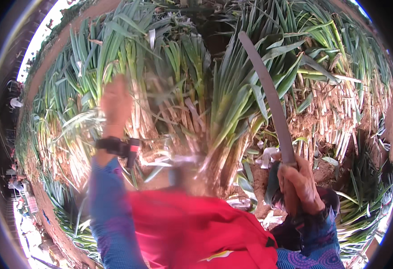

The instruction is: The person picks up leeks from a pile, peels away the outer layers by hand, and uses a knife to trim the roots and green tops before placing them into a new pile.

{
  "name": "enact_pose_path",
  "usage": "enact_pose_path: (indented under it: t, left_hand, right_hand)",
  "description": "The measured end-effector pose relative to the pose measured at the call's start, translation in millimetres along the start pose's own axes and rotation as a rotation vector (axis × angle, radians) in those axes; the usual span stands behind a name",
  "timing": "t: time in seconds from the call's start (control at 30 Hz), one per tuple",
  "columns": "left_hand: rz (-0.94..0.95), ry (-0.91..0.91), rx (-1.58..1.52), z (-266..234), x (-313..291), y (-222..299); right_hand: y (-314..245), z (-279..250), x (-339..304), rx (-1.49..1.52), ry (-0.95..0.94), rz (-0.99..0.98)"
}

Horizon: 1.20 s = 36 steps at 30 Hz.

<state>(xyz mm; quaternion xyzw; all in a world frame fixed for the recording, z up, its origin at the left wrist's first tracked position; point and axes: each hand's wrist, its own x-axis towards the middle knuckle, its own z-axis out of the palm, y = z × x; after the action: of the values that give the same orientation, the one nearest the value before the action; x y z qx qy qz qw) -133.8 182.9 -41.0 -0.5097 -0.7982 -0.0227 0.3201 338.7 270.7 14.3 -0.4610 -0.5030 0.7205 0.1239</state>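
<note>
My right hand [300, 184] is closed around the handle of a long, slightly curved knife [273, 96], its blade pointing up and away from me. Just left of the blade, a bunch of leeks [232, 114] leans with green leaves up and pale stalks down. Blurred by motion, my left hand [116, 101] reaches over the standing leeks [136, 101] on the left; its fingers are too smeared to tell whether they grip any stalk. A dark band with a red-marked piece sits on the left wrist.
Rows of leeks [326, 103] with soil on their roots lie at the right, and others [55, 148] at the far left. Leaf scraps and pale peelings [267, 158] litter the brown soil. Red cloth [205, 224] covers my front at the bottom.
</note>
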Motion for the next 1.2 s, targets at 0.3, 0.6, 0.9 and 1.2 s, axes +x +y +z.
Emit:
enact_pose_path:
  t: [0.3,0.6,0.9,1.2]
  left_hand:
    - [-0.341,-0.454,-0.71,130,-41,122]
    - [-0.129,-0.584,-0.583,177,-58,190]
    - [-0.333,-0.442,-0.568,204,-72,178]
    - [-0.574,-0.631,-1.077,222,-79,154]
  right_hand:
    - [6,-7,-8,0.211,0.111,0.02]
    - [18,-21,0,0.178,0.136,0.065]
    - [15,-26,4,0.169,0.165,0.115]
    - [12,-18,5,0.159,0.143,0.11]
